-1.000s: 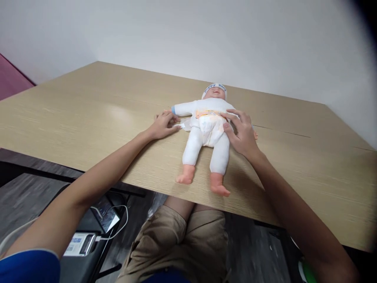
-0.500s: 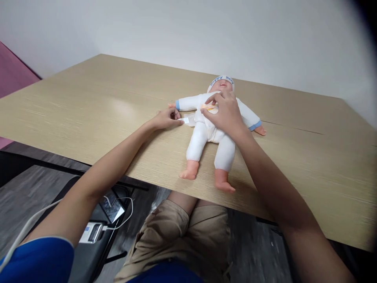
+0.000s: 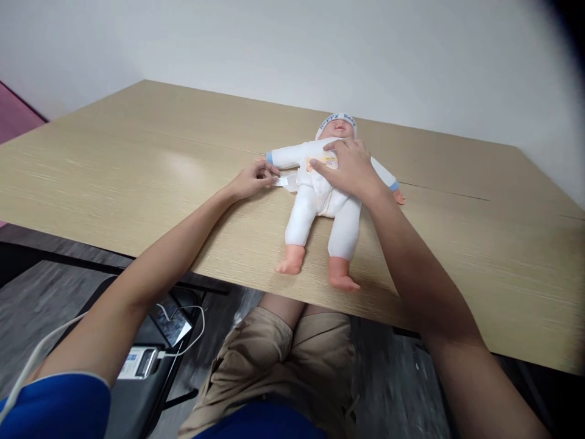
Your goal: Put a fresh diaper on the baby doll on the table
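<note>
**Baby doll on table, both hands at the waist fastening**

Item 1. Baby doll [image 3: 322,195]: lies on its back at the centre of the frame, head toward the far wall, bare feet toward the near table edge. White one-piece suit with blue cuffs. White headband [image 3: 337,119] with blue lettering; it appears to read "Happy Baby", though the letters are small and partly blurred. Lying flat and face-up leaves the waist exposed to both hands.

Item 2. Diaper [image 3: 322,163]: white with an orange-yellow printed band across the front, worn over the suit at the waist. The print is too small to read.

Item 3. Diaper tab [image 3: 282,181]: small white strip drawn out sideways from the doll's hip, toward the left of the frame, just above the table surface.

Item 4. Left hand [image 3: 250,181]: fingers closed in a pinch on the diaper tab, knuckles resting on the table; the grip appears to hold the strip taut.

Item 5. Right hand [image 3: 350,167]: open, fingers spread flat on the doll's belly over the printed band, grasping nothing; the pressure seems to pin the doll and the diaper front in place.

Item 6. Table [image 3: 137,164]: light wood grain, filling the middle of the frame.

Item 7. Lower left of the frame, below the table: a small device with a label [image 3: 137,364] and a white cable [image 3: 183,341]; label unreadable.
</note>
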`<state>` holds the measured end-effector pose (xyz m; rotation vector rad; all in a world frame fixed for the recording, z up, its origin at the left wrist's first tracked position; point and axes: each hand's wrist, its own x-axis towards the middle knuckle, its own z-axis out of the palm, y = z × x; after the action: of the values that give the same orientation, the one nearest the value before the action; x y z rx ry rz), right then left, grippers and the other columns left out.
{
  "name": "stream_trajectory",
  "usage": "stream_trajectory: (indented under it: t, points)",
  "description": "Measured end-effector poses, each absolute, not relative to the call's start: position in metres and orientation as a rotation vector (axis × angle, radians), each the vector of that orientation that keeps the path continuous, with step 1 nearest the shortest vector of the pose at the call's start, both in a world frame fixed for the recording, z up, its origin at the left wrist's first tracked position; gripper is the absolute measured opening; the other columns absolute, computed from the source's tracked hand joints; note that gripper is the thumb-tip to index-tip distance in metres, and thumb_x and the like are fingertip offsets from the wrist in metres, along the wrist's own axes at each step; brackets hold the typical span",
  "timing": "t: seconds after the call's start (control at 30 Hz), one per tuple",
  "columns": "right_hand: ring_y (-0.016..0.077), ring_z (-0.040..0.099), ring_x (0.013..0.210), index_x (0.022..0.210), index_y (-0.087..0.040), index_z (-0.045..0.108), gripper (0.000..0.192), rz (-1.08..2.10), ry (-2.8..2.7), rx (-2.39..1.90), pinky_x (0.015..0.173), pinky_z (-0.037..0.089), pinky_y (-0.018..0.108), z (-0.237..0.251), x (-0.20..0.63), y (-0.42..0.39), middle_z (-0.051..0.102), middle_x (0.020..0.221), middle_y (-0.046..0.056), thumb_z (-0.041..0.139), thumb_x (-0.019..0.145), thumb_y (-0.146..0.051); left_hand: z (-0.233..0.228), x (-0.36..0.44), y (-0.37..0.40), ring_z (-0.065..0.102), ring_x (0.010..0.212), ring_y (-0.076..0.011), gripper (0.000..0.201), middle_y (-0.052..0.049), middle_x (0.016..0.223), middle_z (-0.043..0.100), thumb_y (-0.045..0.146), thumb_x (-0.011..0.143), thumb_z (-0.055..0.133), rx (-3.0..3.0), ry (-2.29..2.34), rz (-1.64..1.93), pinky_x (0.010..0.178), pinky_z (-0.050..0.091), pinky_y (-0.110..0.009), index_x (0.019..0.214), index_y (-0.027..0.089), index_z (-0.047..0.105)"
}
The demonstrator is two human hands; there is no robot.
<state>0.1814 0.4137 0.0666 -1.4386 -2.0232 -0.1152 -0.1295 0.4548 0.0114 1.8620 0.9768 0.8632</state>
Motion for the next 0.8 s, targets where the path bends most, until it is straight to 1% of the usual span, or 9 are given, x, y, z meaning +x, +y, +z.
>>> stream_trajectory:
  t: [0.13,0.27,0.33,0.4,0.47,0.53,0.6,0.7,0.8]
  points:
    - [0.0409,0.064,0.124,0.129,-0.025,0.07,0.045,0.057,-2.026,-1.331,0.111,0.052,0.065,0.071,0.19,0.423,0.073,0.128,0.016,0.074,0.097,-0.057,0.011,-0.13,0.455,0.061,0.078,-0.0181,0.041,0.0,0.08,0.068,0.044,0.084,0.083,1.851,0.97,0.875,0.079,0.044,-0.034,0.116,0.019,0.073]
    - [0.0352,0.067,0.11,0.126,-0.024,0.072,0.04,0.162,-1.999,-1.285,0.1,0.057,0.058,0.079,0.189,0.424,0.075,0.118,0.014,0.071,0.099,-0.053,0.009,-0.13,0.457,0.06,0.077,-0.0176,0.038,0.001,0.079,0.067,0.045,0.086,0.082,1.86,0.959,0.873,0.08,0.045,-0.035,0.114,0.02,0.074]
    - [0.0329,0.065,0.11,0.123,-0.024,0.072,0.037,0.151,-2.009,-1.279,0.098,0.057,0.056,0.08,0.188,0.426,0.075,0.12,0.014,0.069,0.102,-0.054,0.008,-0.131,0.459,0.06,0.079,-0.0177,0.036,0.0,0.081,0.066,0.045,0.087,0.081,1.862,0.955,0.88,0.081,0.046,-0.035,0.113,0.021,0.074]
    - [0.0317,0.062,0.117,0.119,-0.026,0.072,0.033,0.121,-2.046,-1.261,0.101,0.057,0.055,0.08,0.188,0.429,0.075,0.124,0.014,0.065,0.106,-0.056,0.007,-0.131,0.459,0.061,0.08,-0.0179,0.036,-0.001,0.085,0.068,0.046,0.087,0.081,1.86,0.95,0.89,0.081,0.047,-0.036,0.113,0.021,0.074]
    - [0.0338,0.059,0.129,0.116,-0.027,0.072,0.031,0.067,-2.091,-1.282,0.109,0.054,0.058,0.079,0.188,0.433,0.074,0.127,0.013,0.065,0.106,-0.056,0.007,-0.132,0.46,0.061,0.081,-0.0178,0.038,-0.002,0.09,0.069,0.046,0.086,0.081,1.855,0.951,0.89,0.081,0.047,-0.036,0.114,0.021,0.074]
    - [0.038,0.055,0.141,0.113,-0.026,0.073,0.03,0.008,-2.132,-1.332,0.119,0.047,0.063,0.077,0.189,0.437,0.074,0.127,0.014,0.069,0.104,-0.054,0.007,-0.132,0.46,0.06,0.081,-0.0175,0.039,-0.002,0.09,0.068,0.046,0.086,0.081,1.854,0.953,0.885,0.08,0.046,-0.036,0.115,0.021,0.074]
    - [0.0407,0.052,0.147,0.11,-0.025,0.074,0.03,-0.016,-2.163,-1.361,0.125,0.041,0.066,0.077,0.19,0.439,0.073,0.127,0.015,0.072,0.103,-0.053,0.007,-0.132,0.46,0.06,0.081,-0.0172,0.039,-0.002,0.09,0.068,0.045,0.086,0.081,1.85,0.951,0.882,0.08,0.045,-0.035,0.116,0.021,0.074]
    - [0.0403,0.056,0.139,0.111,-0.024,0.075,0.032,0.034,-2.178,-1.377,0.12,0.046,0.063,0.084,0.19,0.438,0.073,0.126,0.015,0.077,0.099,-0.053,0.007,-0.132,0.459,0.062,0.084,-0.0173,0.039,-0.003,0.094,0.07,0.046,0.085,0.082,1.835,0.947,0.884,0.082,0.047,-0.035,0.114,0.021,0.074]
    - [0.0361,0.066,0.118,0.118,-0.024,0.075,0.039,0.15,-2.173,-1.412,0.105,0.055,0.058,0.092,0.19,0.436,0.073,0.123,0.014,0.084,0.093,-0.053,0.008,-0.132,0.459,0.062,0.084,-0.0177,0.04,-0.004,0.096,0.071,0.048,0.085,0.081,1.843,0.969,0.882,0.081,0.047,-0.035,0.113,0.021,0.073]
